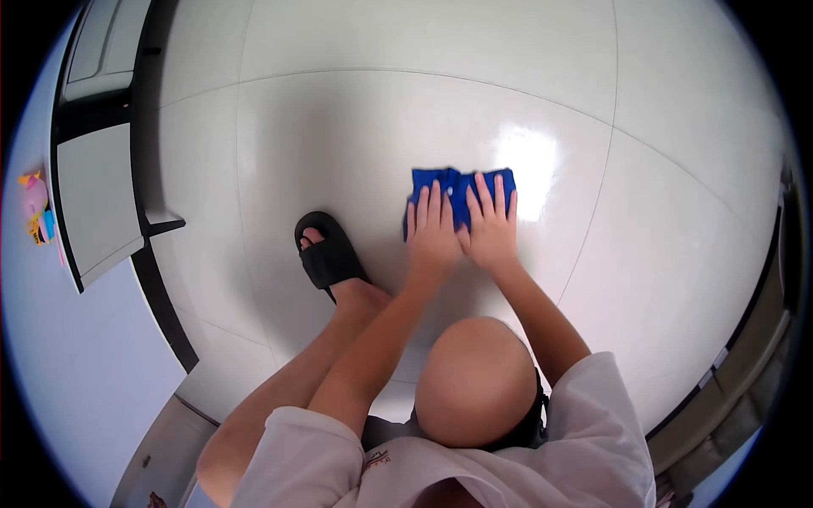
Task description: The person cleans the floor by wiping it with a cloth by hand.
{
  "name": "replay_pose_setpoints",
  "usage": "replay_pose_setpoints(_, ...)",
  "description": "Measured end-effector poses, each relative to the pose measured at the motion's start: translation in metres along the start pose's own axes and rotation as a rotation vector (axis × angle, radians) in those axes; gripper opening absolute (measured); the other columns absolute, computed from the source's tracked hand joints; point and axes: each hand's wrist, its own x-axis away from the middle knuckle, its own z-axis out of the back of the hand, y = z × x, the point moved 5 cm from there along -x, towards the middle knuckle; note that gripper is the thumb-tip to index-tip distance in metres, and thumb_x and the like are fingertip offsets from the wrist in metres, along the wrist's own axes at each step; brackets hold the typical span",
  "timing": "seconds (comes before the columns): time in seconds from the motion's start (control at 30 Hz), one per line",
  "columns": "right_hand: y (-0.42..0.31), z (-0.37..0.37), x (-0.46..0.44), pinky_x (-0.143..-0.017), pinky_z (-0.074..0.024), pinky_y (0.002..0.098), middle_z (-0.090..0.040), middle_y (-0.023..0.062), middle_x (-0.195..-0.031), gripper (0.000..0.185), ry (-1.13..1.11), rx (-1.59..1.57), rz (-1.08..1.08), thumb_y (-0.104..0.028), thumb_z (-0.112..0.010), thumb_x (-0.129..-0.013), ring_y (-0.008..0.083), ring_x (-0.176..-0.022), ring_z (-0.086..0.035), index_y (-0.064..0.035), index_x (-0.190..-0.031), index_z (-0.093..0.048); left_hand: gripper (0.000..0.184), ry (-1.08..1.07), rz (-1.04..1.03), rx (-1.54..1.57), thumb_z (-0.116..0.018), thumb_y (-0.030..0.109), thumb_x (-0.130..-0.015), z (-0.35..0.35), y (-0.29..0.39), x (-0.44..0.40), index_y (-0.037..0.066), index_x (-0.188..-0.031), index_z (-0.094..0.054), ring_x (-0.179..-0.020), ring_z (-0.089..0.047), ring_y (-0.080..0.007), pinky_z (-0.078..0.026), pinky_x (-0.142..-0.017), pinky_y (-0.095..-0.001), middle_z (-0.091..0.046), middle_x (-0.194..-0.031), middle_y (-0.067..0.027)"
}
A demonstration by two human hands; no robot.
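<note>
A blue cloth (455,182) lies on the pale tiled floor (356,127), its far edge uneven. My left hand (433,233) rests flat on the cloth's left part, fingers stretched out and pointing away from me. Beside it, my right hand (491,224) presses on the right part with its fingers spread. The two hands meet or nearly meet near the thumbs. Part of the cloth is hidden beneath both palms and fingers.
My foot in a black slipper (332,258) stands left of the cloth. White and black furniture (102,195) lines the left side, with a pink toy (34,196) beyond it. A brown piece of furniture (728,381) is at the right edge. My bent knee (476,381) is below my hands.
</note>
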Motion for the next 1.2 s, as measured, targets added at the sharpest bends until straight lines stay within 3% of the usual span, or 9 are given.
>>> replay_pose_setpoints(0.17,-0.008,0.006,0.001,-0.131,-0.0123,0.0657,-0.033,0.0053,-0.176,0.071,-0.026,0.008,0.011,-0.036,-0.068,-0.084,0.0377,-0.164,-0.023,-0.0095,-0.149,-0.06,0.065,0.015,-0.003,0.022,-0.067,0.028,-0.093,0.008,-0.003,0.008,0.0,-0.151,-0.058,-0.16,-0.035,-0.0343,-0.024,-0.131,-0.0548,-0.043,-0.17,-0.0167)
replay_pose_setpoints(0.33,-0.011,0.023,-0.069,-0.132,-0.0116,0.064,-0.032,0.003,-0.176,0.071,0.121,0.023,0.071,-0.036,-0.064,-0.086,0.0364,-0.164,-0.021,-0.0118,-0.152,-0.056,0.065,0.117,0.01,0.027,-0.068,0.025,-0.091,0.037,-0.005,-0.066,0.001,-0.15,-0.059,-0.156,-0.039,-0.0333,-0.025,-0.13,-0.0551,-0.046,-0.167,-0.0145)
replay_pose_setpoints(0.37,-0.011,0.023,-0.072,-0.131,-0.0116,0.0651,-0.033,0.0059,-0.175,0.071,0.13,0.01,0.088,-0.036,-0.064,-0.087,0.0391,-0.164,-0.021,-0.0089,-0.152,-0.056,0.064,0.119,-0.003,0.004,-0.068,0.026,-0.091,0.033,-0.01,-0.069,0.001,-0.149,-0.06,-0.156,-0.039,-0.0336,-0.026,-0.13,-0.0553,-0.046,-0.167,-0.0141)
replay_pose_setpoints(0.4,-0.012,0.023,-0.071,-0.13,-0.0117,0.0663,-0.033,0.0087,-0.175,0.071,0.142,-0.004,0.103,-0.035,-0.064,-0.088,0.0418,-0.164,-0.02,-0.0061,-0.152,-0.055,0.063,0.109,0.011,0.005,-0.068,0.026,-0.091,0.03,-0.011,-0.062,0.001,-0.149,-0.061,-0.156,-0.039,-0.0337,-0.026,-0.13,-0.0553,-0.046,-0.167,-0.0139)
replay_pose_setpoints(0.6,-0.028,-0.009,-0.002,-0.13,-0.0116,0.0682,-0.032,0.0073,-0.176,0.07,-0.046,-0.057,0.124,-0.035,-0.068,-0.084,0.0411,-0.165,-0.018,-0.0071,-0.148,-0.06,0.06,0.118,0.073,0.066,-0.066,0.029,-0.093,0.019,-0.019,0.021,-0.001,-0.145,-0.063,-0.157,-0.038,-0.036,-0.025,-0.129,-0.0586,-0.046,-0.167,-0.0172)
replay_pose_setpoints(0.73,-0.04,-0.006,0.005,-0.131,-0.0124,0.065,-0.034,0.0029,-0.176,0.07,-0.036,-0.033,0.076,-0.034,-0.069,-0.082,0.0352,-0.165,-0.021,-0.0135,-0.148,-0.063,0.06,0.065,0.104,0.07,-0.063,0.03,-0.096,0.02,-0.024,0.032,-0.003,-0.146,-0.062,-0.157,-0.037,-0.0387,-0.023,-0.129,-0.0607,-0.044,-0.168,-0.0196)
replay_pose_setpoints(0.93,-0.039,0.004,-0.094,-0.132,-0.0118,0.0638,-0.033,0.0027,-0.176,0.072,0.097,0.005,0.116,-0.04,-0.063,-0.087,0.0343,-0.165,-0.021,-0.0121,-0.153,-0.058,0.063,0.113,0.183,0.056,-0.062,0.027,-0.096,0.031,-0.041,-0.068,-0.001,-0.152,-0.056,-0.16,-0.032,-0.0366,-0.02,-0.131,-0.0573,-0.04,-0.171,-0.0176)
replay_pose_setpoints(1.03,-0.042,0.003,-0.082,-0.132,-0.0117,0.0637,-0.033,0.0027,-0.176,0.071,0.129,-0.029,0.106,-0.04,-0.066,-0.087,0.0344,-0.165,-0.021,-0.0109,-0.152,-0.058,0.063,0.109,0.126,0.061,-0.065,0.028,-0.095,0.038,-0.042,-0.059,0.0,-0.151,-0.058,-0.16,-0.033,-0.0366,-0.023,-0.13,-0.0565,-0.039,-0.171,-0.0175)
replay_pose_setpoints(1.2,-0.049,-0.016,-0.006,-0.132,-0.0117,0.0636,-0.035,0.0031,-0.175,0.073,-0.034,-0.004,0.051,-0.036,-0.07,-0.085,0.0352,-0.165,-0.022,-0.0099,-0.152,-0.059,0.062,0.052,0.117,0.049,-0.065,0.029,-0.095,0.015,-0.037,0.024,0.0,-0.15,-0.059,-0.16,-0.034,-0.0382,-0.028,-0.128,-0.0577,-0.04,-0.171,-0.0184)
